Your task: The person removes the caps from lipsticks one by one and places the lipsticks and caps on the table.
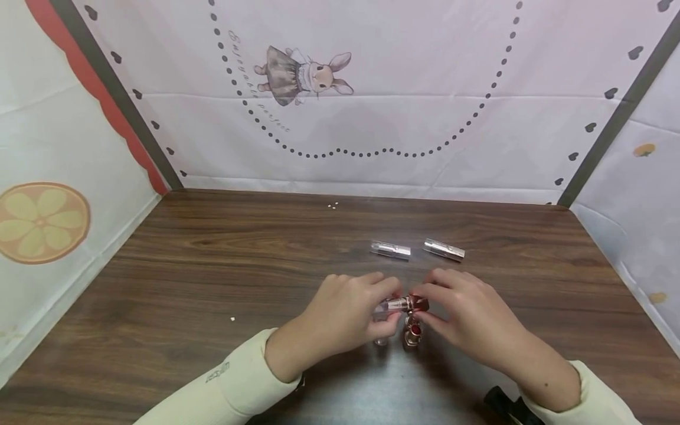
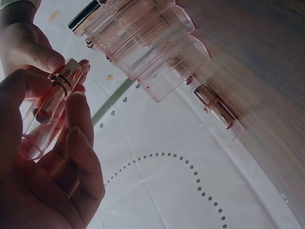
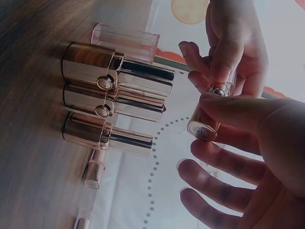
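Observation:
Both hands meet over the table on one lipstick (image 1: 405, 304), held nearly level. My left hand (image 1: 345, 313) grips its clear cap (image 2: 32, 140) between thumb and fingers. The bare end of the lipstick sits inside that cap in the left wrist view. My right hand (image 1: 470, 313) pinches the lipstick's shiny rose-gold base (image 3: 202, 128) with thumb and forefinger, its other fingers spread loosely. Just below the hands stand several uncapped lipsticks (image 3: 116, 71) in a row, with metallic tubes and round emblems. A clear cap (image 3: 125, 42) stands beside them, one of several clear caps (image 2: 176, 67).
Beyond the hands, two capped lipsticks lie on the wood-grain table (image 1: 239, 260), one on the left (image 1: 391, 249) and another on the right (image 1: 444, 249). Small white specks (image 1: 333, 205) dot the tabletop. Printed cloth (image 1: 414, 71) walls the back and sides.

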Tool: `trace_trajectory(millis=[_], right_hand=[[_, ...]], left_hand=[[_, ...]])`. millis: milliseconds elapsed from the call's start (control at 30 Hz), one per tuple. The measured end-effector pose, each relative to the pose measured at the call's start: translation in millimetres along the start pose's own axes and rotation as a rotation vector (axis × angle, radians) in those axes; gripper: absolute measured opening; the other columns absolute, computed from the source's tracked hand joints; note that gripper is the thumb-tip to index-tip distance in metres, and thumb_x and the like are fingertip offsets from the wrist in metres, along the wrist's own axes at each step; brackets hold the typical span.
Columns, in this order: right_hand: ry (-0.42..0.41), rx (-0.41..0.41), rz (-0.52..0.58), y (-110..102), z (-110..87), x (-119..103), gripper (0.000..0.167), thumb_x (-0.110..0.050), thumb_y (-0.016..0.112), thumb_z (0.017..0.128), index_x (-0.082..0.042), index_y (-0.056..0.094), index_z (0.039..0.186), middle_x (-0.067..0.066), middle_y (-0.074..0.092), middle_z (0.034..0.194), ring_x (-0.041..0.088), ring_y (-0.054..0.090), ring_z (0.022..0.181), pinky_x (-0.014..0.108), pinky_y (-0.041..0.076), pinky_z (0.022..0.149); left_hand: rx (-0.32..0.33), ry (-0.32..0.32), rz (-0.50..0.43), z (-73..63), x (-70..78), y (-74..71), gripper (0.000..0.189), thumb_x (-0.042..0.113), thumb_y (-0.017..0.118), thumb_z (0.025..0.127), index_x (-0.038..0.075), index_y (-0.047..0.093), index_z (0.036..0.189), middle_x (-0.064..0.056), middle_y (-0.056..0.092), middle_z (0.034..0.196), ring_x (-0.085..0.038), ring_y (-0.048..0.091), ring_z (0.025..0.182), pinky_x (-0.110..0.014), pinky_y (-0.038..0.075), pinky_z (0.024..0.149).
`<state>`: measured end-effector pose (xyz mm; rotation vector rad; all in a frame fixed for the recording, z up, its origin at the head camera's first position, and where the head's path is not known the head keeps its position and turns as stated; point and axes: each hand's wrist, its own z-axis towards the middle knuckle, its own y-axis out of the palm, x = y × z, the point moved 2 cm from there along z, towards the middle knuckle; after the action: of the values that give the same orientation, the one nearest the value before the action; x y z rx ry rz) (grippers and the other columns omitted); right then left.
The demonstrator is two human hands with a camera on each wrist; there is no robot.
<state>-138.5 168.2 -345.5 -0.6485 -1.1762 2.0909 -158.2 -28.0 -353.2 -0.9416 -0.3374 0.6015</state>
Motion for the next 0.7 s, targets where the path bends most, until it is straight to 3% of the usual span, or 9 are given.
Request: trace_trajectory(millis=[333,700], right_hand=[[-0.001,-0.020,0.009,0.3,0.7,3.3,0.027,-0.023,0.090,0.073,-0.020,0.077,0.097,-0.010,0.065,0.088,0.004,0.058,0.078,0.029,0.052,0.068],[0.022,-0.012,0.002,0.7,1.7,8.9,0.028,-0.022,0.091,0.071,-0.019,0.078,0.095,-0.011,0.065,0.088,0.004,0.059,0.075,0.028,0.052,0.064]], left_hand=[[-0.019,-0.008,-0.012,-1.2,-0.1,-0.1,0.020,0.033,0.074,0.077,0.023,0.065,0.091,0.014,0.061,0.076,0.000,0.040,0.046,-0.017,0.023,0.041],[0.005,-0.016,-0.008,-0.1,-1.1,-3.2,0.020,0.033,0.075,0.078,0.023,0.064,0.091,0.014,0.065,0.078,-0.001,0.043,0.047,-0.017,0.026,0.041]])
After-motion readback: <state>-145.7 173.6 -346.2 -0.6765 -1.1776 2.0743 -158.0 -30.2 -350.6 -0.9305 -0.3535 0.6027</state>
